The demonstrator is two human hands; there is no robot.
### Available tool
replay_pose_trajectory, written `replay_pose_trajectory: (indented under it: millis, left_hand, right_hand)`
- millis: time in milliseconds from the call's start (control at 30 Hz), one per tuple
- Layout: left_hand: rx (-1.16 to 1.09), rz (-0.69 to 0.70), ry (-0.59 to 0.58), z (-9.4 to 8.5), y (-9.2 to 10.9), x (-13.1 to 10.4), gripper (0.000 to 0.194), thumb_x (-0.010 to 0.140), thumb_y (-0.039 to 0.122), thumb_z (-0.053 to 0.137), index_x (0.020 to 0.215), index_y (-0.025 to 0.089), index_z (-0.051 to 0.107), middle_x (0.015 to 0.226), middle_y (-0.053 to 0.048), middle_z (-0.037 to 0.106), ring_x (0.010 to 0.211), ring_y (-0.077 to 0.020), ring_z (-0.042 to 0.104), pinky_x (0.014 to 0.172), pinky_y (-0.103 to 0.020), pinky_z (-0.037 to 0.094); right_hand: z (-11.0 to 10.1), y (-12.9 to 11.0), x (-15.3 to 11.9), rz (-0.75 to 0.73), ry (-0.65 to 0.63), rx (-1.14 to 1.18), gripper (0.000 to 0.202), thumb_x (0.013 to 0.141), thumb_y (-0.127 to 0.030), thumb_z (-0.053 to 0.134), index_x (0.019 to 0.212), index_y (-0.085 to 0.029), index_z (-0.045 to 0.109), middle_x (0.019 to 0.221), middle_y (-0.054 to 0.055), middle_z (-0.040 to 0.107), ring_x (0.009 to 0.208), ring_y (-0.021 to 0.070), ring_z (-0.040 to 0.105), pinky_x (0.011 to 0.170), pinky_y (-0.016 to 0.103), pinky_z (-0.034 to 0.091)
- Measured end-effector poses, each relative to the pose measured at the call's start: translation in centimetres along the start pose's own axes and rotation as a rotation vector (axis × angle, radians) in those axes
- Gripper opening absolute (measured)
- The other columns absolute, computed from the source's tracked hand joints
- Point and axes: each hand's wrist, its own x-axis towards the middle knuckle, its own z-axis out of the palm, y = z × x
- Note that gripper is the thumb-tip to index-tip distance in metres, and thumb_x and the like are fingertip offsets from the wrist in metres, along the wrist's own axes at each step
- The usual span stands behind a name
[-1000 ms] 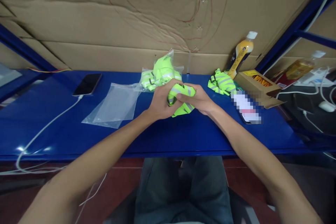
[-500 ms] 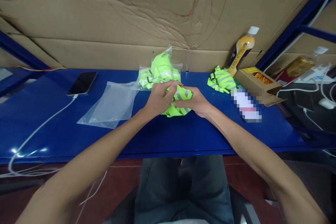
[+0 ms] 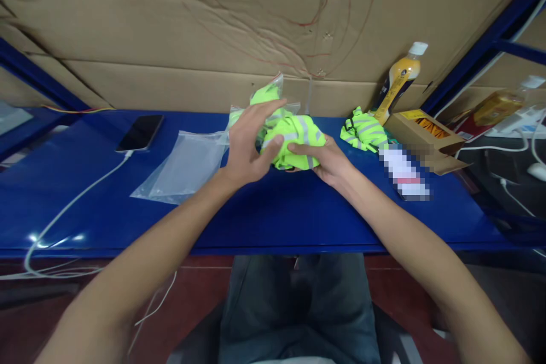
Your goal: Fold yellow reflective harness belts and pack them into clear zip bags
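Note:
A bundled neon yellow-green reflective vest (image 3: 301, 133) with silver stripes is held above the blue table (image 3: 256, 210). My right hand (image 3: 326, 159) grips it from the right, thumb across the front and the other fingers beneath it. On its left side, my left hand (image 3: 247, 145) has its fingers stretched out and apart, with the thumb against the fabric. Behind the hands, partly hidden, stand similar vests in clear zip bags (image 3: 268, 92). Flat clear zip bags (image 3: 187, 162) lie left of my left hand. Another loose reflective vest (image 3: 364, 128) rests to the right.
A phone (image 3: 140, 132) with a white cable lies at the left. Toward the right are a yellow drink bottle (image 3: 398, 82), an opened cardboard box (image 3: 422, 136) and a blurred-out white item (image 3: 403, 173). A cardboard wall (image 3: 170, 85) closes the back.
My left hand has opened from its wrap around the vest and shifted left, fingers now extended. The vest has been raised slightly and turned, showing more of its bundle, still in my right hand.

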Motion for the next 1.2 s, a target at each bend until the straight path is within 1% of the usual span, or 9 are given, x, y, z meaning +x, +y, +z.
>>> replay_pose_trajectory:
  millis: [67,133,233,333,467,767,1000,1100,1200]
  left_hand:
    - [0.099,0.149,-0.171,-0.1,-0.1,0.0,0.073,0.094,0.076,0.072,0.151,0.030,0.068,0.160,-0.014,0.064,0.153,-0.0423,0.057,0.126,-0.060,0.046]
    - [0.149,0.244,-0.309,0.2,-0.4,-0.3,0.078,0.091,0.066,0.081,0.157,0.029,0.061,0.165,-0.016,0.058,0.154,-0.0421,0.056,0.128,-0.060,0.045]
    - [0.221,0.281,-0.362,1.1,-0.7,-1.2,0.097,0.086,0.060,0.088,0.167,0.024,0.048,0.163,-0.021,0.055,0.149,-0.0408,0.059,0.122,-0.056,0.052]
    - [0.311,0.236,-0.352,1.7,-0.7,-1.9,0.103,0.082,0.052,0.092,0.167,0.023,0.042,0.157,-0.021,0.056,0.145,-0.0413,0.060,0.117,-0.056,0.056]
    - [0.372,0.195,-0.335,2.0,-0.7,-2.3,0.091,0.080,0.044,0.091,0.157,0.020,0.048,0.141,-0.019,0.062,0.133,-0.0390,0.066,0.108,-0.052,0.060]
    - [0.385,0.047,-0.335,2.4,-0.8,-2.3,0.083,0.075,0.056,0.090,0.138,0.017,0.053,0.123,-0.018,0.073,0.115,-0.0411,0.075,0.095,-0.049,0.061]
    - [0.231,-0.159,-0.396,1.9,-1.2,-1.4,0.086,0.059,0.071,0.098,0.115,0.018,0.060,0.082,-0.003,0.069,0.081,-0.0313,0.072,0.078,-0.039,0.053]
    - [0.126,-0.220,-0.469,1.4,-1.1,-0.7,0.080,0.058,0.073,0.099,0.106,0.017,0.068,0.086,-0.005,0.073,0.080,-0.0288,0.071,0.078,-0.038,0.052]
    - [-0.093,-0.277,-0.577,1.0,-0.9,-0.2,0.067,0.065,0.063,0.100,0.108,0.018,0.076,0.103,-0.008,0.081,0.093,-0.0291,0.075,0.081,-0.037,0.055]
  right_hand:
    - [-0.3,-0.4,-0.1,-0.001,-0.006,0.006,0.066,0.045,-0.031,0.111,0.101,-0.022,0.078,0.107,0.005,0.084,0.093,0.0296,0.079,0.085,0.051,0.069]
    - [-0.5,-0.5,-0.2,-0.011,-0.017,-0.008,0.064,0.041,-0.026,0.110,0.096,-0.021,0.078,0.099,0.003,0.083,0.092,0.0269,0.078,0.089,0.046,0.067]
    - [-0.8,-0.3,-0.3,-0.024,-0.031,-0.034,0.062,0.041,-0.024,0.108,0.095,-0.021,0.079,0.091,0.000,0.081,0.089,0.0237,0.076,0.087,0.040,0.063]
    - [-1.0,-0.2,-0.5,-0.041,-0.055,-0.029,0.059,0.042,-0.022,0.108,0.095,-0.020,0.081,0.090,-0.002,0.080,0.084,0.0196,0.073,0.083,0.035,0.061]
    - [-0.7,-0.1,-0.6,-0.014,-0.087,-0.025,0.063,0.038,-0.022,0.110,0.095,-0.020,0.083,0.094,0.000,0.082,0.086,0.0201,0.073,0.083,0.035,0.061]
    - [-0.5,0.1,-0.5,-0.078,-0.024,-0.114,0.061,0.037,-0.025,0.110,0.090,-0.017,0.081,0.090,0.001,0.080,0.082,0.0184,0.069,0.078,0.034,0.060]
    - [-0.7,-0.6,-0.7,-0.145,-0.074,-0.309,0.057,0.040,-0.028,0.109,0.085,-0.016,0.075,0.085,0.000,0.073,0.075,0.0152,0.060,0.069,0.031,0.052]
    - [-0.6,-0.8,-0.8,-0.195,-0.077,-0.434,0.057,0.044,-0.035,0.109,0.084,-0.016,0.074,0.081,-0.001,0.070,0.074,0.0149,0.058,0.068,0.030,0.048]
    - [-0.7,-0.9,-0.8,-0.250,-0.083,-0.518,0.058,0.048,-0.044,0.108,0.085,-0.016,0.074,0.081,0.000,0.070,0.075,0.0150,0.056,0.068,0.030,0.046]
